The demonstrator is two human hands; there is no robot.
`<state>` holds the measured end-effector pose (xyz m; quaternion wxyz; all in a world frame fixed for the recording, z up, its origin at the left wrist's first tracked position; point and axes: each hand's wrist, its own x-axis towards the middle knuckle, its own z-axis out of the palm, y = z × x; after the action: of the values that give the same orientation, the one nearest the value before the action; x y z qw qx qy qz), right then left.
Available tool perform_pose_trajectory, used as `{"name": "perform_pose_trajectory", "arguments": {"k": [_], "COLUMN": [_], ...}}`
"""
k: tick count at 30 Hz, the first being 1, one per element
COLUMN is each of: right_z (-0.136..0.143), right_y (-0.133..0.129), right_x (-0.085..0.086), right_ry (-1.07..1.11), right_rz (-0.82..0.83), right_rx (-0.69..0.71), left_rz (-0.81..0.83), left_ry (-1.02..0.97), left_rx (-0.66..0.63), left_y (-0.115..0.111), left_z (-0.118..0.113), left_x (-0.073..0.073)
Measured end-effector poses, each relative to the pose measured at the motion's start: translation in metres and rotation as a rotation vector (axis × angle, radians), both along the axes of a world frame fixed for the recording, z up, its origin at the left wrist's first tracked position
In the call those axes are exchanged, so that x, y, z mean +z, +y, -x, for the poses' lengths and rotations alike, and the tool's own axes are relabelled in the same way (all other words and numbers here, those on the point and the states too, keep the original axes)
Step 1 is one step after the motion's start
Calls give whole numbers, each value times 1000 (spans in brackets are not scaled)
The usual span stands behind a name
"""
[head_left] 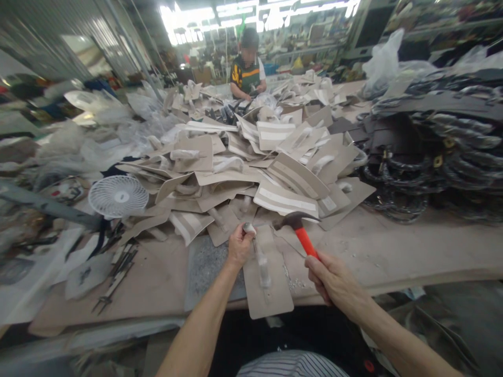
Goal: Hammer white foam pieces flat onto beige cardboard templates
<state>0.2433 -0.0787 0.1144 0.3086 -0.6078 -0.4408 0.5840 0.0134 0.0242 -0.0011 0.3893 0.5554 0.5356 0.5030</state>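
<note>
My right hand (pixel 330 277) is wrapped round the orange grip of a claw hammer (pixel 305 242), its dark head raised above the table. My left hand (pixel 239 246) pinches the far end of a plastic-wrapped handle (pixel 263 267) lying along a flat beige panel (pixel 278 293). The panel's near edge reaches over the table's front edge. Under its left side lies a grey, scuffed plate (pixel 208 269). Small shiny bits (pixel 295 283) are scattered on the table just right of the panel.
A large heap of beige panels (pixel 231 180) covers the table ahead. Dark wrapped pieces (pixel 424 157) are stacked at right. A small white fan (pixel 118 196) and dark tools (pixel 116 277) are at left. Across the heap sits a person (pixel 248 73) with both hands low.
</note>
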Motion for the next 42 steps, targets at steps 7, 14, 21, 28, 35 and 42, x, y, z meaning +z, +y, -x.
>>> {"name": "perform_pose_trajectory", "arguments": {"k": [7,14,21,28,35,42], "right_z": [19,20,34,18,28,-16], "right_y": [22,31,47,65,63,46], "right_x": [26,13,28,42,43,-20], "right_ry": [-175,-490,-799,-982,-865,-933], "right_rz": [-306,-345,-712,-681,-807,-417], "right_rx": [153,277,232,382,143,442], "left_rz": [33,-31,-104,-81,-94,-92], "left_ry": [-80,40,153,171,209,151], "left_rx": [5,13,-32,-48,-37,-42], "left_y": [2,0,-5,-5,-6,-6], "left_z": [3,-1,-5,-5,-4,-6], "left_x": [-2,-7,-4,-1,-3,-2]}}
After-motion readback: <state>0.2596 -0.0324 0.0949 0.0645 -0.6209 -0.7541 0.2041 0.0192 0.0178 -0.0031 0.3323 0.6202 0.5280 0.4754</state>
